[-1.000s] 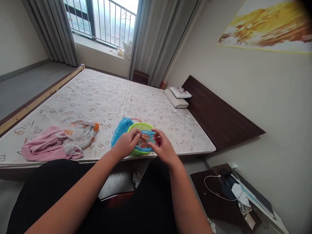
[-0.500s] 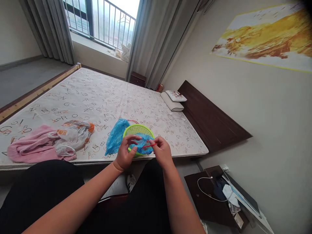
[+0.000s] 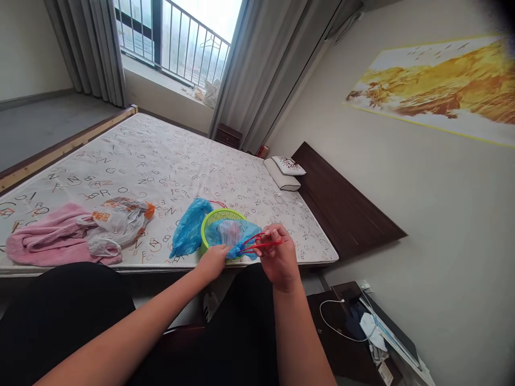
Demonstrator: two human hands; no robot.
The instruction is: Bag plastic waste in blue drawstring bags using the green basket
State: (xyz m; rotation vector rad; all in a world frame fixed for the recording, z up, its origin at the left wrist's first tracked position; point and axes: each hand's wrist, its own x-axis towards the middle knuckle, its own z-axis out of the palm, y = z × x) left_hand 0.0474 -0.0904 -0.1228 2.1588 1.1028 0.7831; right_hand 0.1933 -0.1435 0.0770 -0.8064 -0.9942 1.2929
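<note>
A translucent blue plastic bag [image 3: 231,231] with something pinkish-white inside sits in a lime-green mesh basket [image 3: 204,236] at the mattress's near edge. My right hand [image 3: 280,257] is curled around the bag's red drawstring [image 3: 257,245] and pulls it taut to the right. Against the basket's near side, my left hand [image 3: 213,261] grips the gathered blue plastic; its fingertips are partly hidden. A second blue plastic bag [image 3: 188,228] lies left of the basket, with a red string trailing behind it.
A pink cloth [image 3: 52,238] and a white-and-orange plastic bag [image 3: 120,222] lie on the left of the lettered mattress [image 3: 169,155]. Pillows [image 3: 281,174] rest by the dark headboard [image 3: 346,198]. A cluttered nightstand [image 3: 341,343] stands at lower right.
My right hand has moved right, drawing the red drawstring out into long loops. My left hand has lowered and closed on the blue plastic. The bag's filled part now shows in the basket.
</note>
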